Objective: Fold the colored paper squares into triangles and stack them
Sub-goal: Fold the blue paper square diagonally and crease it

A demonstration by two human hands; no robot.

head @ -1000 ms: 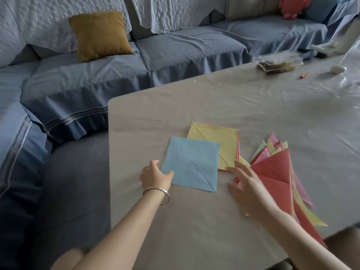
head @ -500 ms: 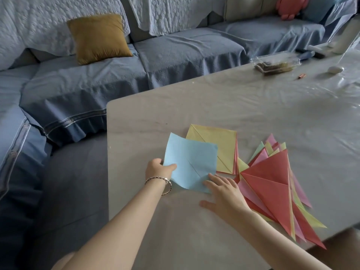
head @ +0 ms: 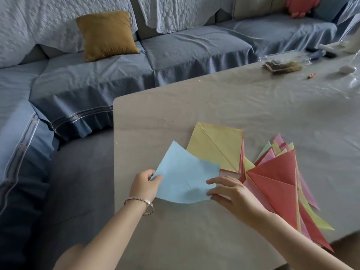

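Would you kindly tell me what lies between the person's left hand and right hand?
In the head view, the light blue paper square fills that gap; the left hand pinches its left corner, the right hand holds its right edge.

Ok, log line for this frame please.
blue square: bowed, unfolded | left hand: pinches its left corner | right hand: holds its right corner | square stack: yellow on top | triangle pile: right of it
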